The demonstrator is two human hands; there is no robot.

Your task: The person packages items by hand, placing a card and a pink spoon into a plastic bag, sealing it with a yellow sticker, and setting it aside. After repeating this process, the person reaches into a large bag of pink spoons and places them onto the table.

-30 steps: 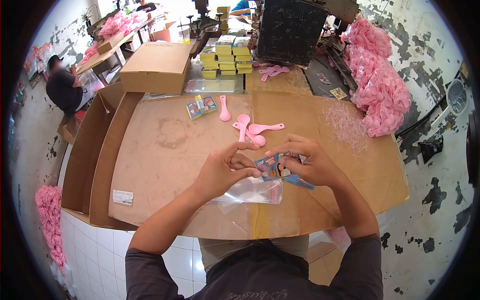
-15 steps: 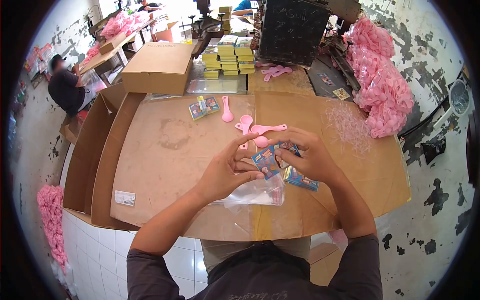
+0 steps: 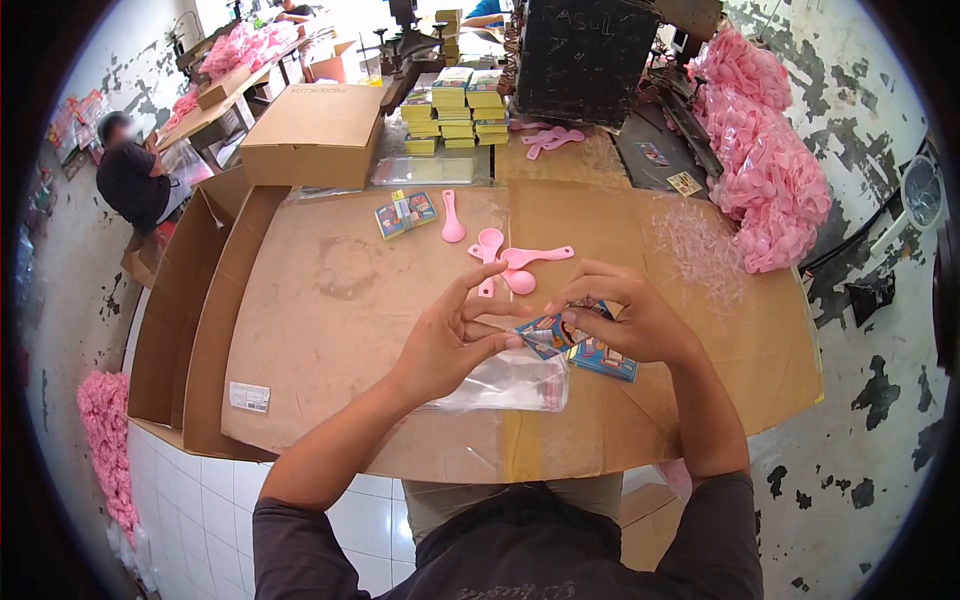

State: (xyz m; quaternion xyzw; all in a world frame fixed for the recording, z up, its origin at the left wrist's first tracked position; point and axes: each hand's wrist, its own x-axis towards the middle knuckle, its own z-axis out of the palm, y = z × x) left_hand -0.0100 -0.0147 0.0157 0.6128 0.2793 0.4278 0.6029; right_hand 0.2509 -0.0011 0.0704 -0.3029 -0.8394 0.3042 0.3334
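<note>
Between my hands is a blue printed card (image 3: 546, 338), which looks folded or tilted. My right hand (image 3: 635, 318) pinches its right part between thumb and fingers. The thumb of my left hand (image 3: 445, 335) meets the card's left edge, with the forefinger raised apart. Under the right hand lies a stack of similar cards (image 3: 606, 362). Clear plastic bags (image 3: 510, 385) lie below the left hand. Just beyond my fingers are pink spoons (image 3: 537, 256), another pink spoon (image 3: 453, 218) and a banded card bundle (image 3: 406, 214).
A closed carton (image 3: 312, 140) stands at the back left, beside yellow-edged card stacks (image 3: 455, 110). A black box (image 3: 580, 65) is at the back. Bagged pink spoons (image 3: 765, 160) are piled at the right. A person (image 3: 135, 178) sits at the far left.
The card between my hands has tilted, showing less of its face. My right hand has shifted slightly right, and my left hand's fingers have moved a little.
</note>
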